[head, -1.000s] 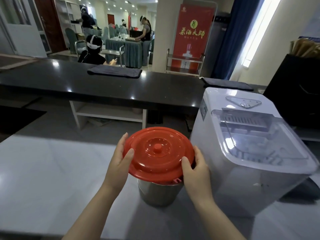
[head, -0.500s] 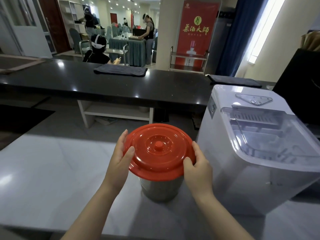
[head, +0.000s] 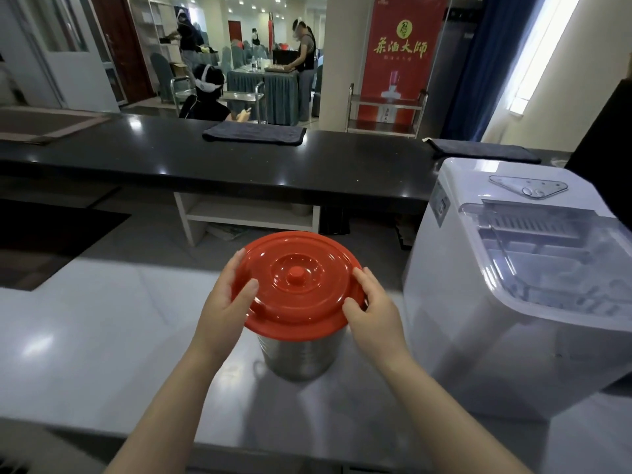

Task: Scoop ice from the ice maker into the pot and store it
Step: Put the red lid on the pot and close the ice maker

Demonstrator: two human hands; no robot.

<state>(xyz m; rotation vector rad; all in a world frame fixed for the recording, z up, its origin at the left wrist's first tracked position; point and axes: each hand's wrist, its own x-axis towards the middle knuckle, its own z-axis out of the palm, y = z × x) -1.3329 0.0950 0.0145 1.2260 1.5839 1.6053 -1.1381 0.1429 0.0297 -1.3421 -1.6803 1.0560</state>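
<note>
A steel pot (head: 301, 357) stands on the pale counter (head: 85, 343) straight ahead of me. Its round red lid (head: 297, 285) with a small centre knob sits on top, tilted slightly toward me. My left hand (head: 224, 309) grips the lid's left rim, thumb on top. My right hand (head: 374, 311) grips the right rim the same way. The white ice maker (head: 513, 295) stands just right of the pot, its clear lid down. The pot's inside is hidden by the lid.
A long black bar counter (head: 239, 162) runs across behind, with two dark folded cloths (head: 254, 133) on it. A white shelf unit (head: 246, 213) sits under it. A dark object (head: 605, 155) stands at the far right. People work at tables in the background.
The view has shifted so the pot and ice maker sit further right. Both hands stay on the lid's rim, and the lid looks a little more tilted than before.
</note>
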